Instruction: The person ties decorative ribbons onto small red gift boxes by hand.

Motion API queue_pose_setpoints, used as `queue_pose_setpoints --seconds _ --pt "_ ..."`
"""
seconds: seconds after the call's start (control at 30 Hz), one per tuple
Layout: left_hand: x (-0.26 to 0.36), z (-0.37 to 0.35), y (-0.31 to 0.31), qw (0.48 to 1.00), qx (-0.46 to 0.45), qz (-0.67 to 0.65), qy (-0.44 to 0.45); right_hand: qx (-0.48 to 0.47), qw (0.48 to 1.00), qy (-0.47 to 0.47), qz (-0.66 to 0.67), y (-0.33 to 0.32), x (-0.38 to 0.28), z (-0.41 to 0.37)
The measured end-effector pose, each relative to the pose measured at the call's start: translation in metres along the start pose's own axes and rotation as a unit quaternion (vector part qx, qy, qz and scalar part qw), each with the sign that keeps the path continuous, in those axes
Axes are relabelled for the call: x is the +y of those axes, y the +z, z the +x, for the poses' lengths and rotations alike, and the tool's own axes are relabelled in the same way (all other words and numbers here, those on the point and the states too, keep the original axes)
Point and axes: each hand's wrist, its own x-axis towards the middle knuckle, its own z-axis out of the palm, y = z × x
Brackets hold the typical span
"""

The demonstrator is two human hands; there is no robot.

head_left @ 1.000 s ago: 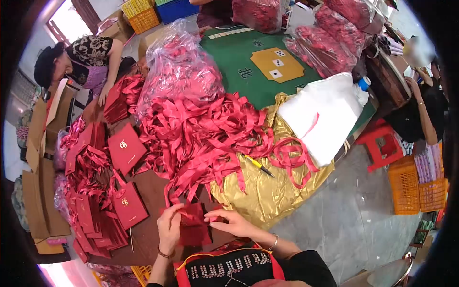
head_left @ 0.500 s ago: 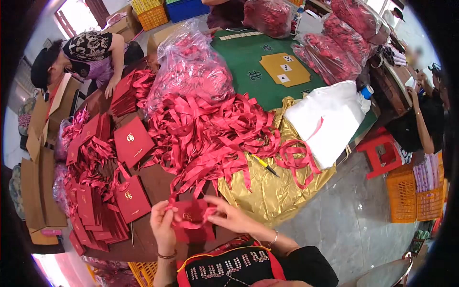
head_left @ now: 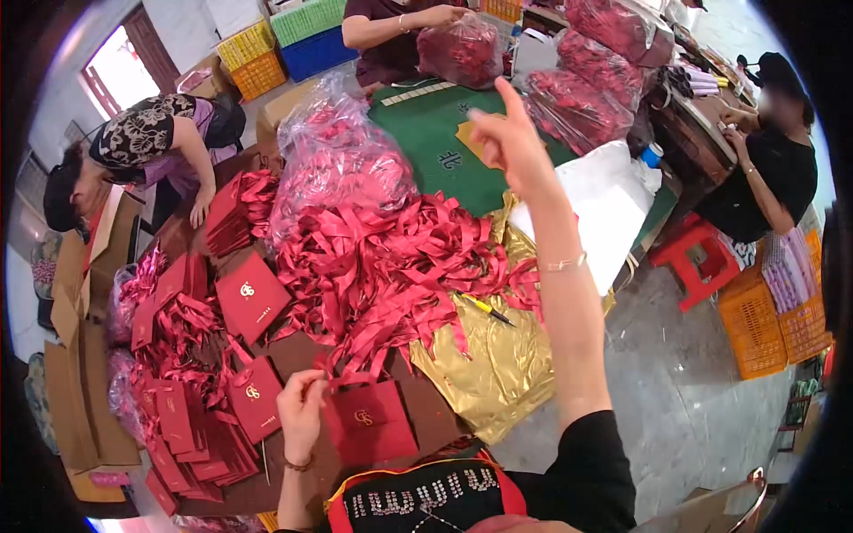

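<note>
A red bag with a gold logo (head_left: 371, 425) lies flat on the brown table, close to my body. Beside its upper left corner is my left hand (head_left: 302, 404), its fingers curled together near a red ribbon; what they hold, if anything, is too small to make out. My right hand (head_left: 511, 142) is raised high over the green mat, fingers apart and empty. A big tangle of red ribbons (head_left: 382, 266) fills the middle of the table. More red bags (head_left: 252, 298) lie to the left, some in stacks.
Gold foil (head_left: 489, 364) with a yellow pen (head_left: 484, 307) lies right of the ribbons, near a white sheet (head_left: 595, 195). Plastic sacks (head_left: 346, 160) stand behind. People are at the left, far side and right. A red stool (head_left: 697, 262) and orange crates (head_left: 755, 333) stand right.
My right hand has left the ribbon at the near bag and risen far up and right. The near bag now shows uncovered. My left hand stays beside it. The whole view has shifted somewhat.
</note>
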Motion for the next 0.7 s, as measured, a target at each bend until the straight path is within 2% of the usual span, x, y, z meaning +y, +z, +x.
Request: queue_pose_setpoints --seconds 0.03,0.1,0.17,0.2,0.23,0.27,0.33,0.37,0.43,0.47,0.5,0.53,0.57,0.6,0.67,0.7 --pt "0.002 -0.001 0.002 1.0 -0.013 0.008 0.016 -0.002 1.0 -0.004 0.001 0.003 -0.003 0.002" --pt "-0.007 -0.001 0.004 0.999 0.008 -0.015 0.035 -0.007 0.993 -0.077 -0.09 0.014 -0.013 -0.006" --pt "-0.009 -0.006 0.003 0.999 0.02 -0.022 0.02 -0.14 0.982 -0.088 -0.091 0.043 0.01 -0.054" --pt "0.0 -0.006 0.001 0.998 -0.019 -0.051 0.015 -0.229 0.928 -0.141 -0.259 0.061 0.025 -0.08" --pt "0.009 -0.006 -0.002 0.995 -0.059 -0.08 0.011 -0.363 0.894 -0.161 -0.205 0.079 0.033 -0.107" --pt "0.015 -0.006 -0.005 0.995 -0.055 -0.085 0.001 -0.438 0.876 -0.113 -0.166 0.096 0.039 -0.132" --pt "0.029 -0.004 -0.016 0.984 -0.168 -0.001 0.051 -0.451 0.843 -0.242 -0.164 0.117 0.078 -0.163" --pt "0.039 -0.004 -0.017 0.983 -0.172 -0.055 0.04 -0.454 0.842 -0.243 -0.16 0.117 0.088 -0.168" --pt "0.037 -0.003 -0.029 0.984 -0.159 -0.077 0.013 -0.595 0.771 -0.046 -0.223 0.118 0.097 -0.173" --pt "0.035 -0.001 -0.036 0.983 -0.152 -0.103 -0.012 -0.595 0.77 -0.049 -0.225 0.114 0.097 -0.173" --pt "0.033 -0.001 -0.044 0.979 -0.132 -0.137 -0.069 -0.582 0.794 -0.005 -0.175 0.105 0.094 -0.173" --pt "0.021 -0.002 -0.05 0.979 -0.105 -0.166 -0.047 -0.566 0.814 0.039 -0.124 0.098 0.089 -0.171" --pt "0.016 -0.004 -0.059 0.981 -0.101 -0.159 -0.049 -0.551 0.818 0.097 -0.132 0.093 0.08 -0.167" --pt "0.013 -0.003 -0.064 0.982 -0.098 -0.154 -0.049 -0.547 0.821 0.091 -0.138 0.09 0.079 -0.166" --pt "0.007 -0.006 -0.062 0.979 -0.112 -0.165 -0.045 -0.481 0.856 0.156 -0.107 0.084 0.088 -0.173" --pt "0.006 -0.006 -0.061 0.976 -0.12 -0.174 -0.049 -0.445 0.887 0.06 -0.108 0.088 0.098 -0.181"
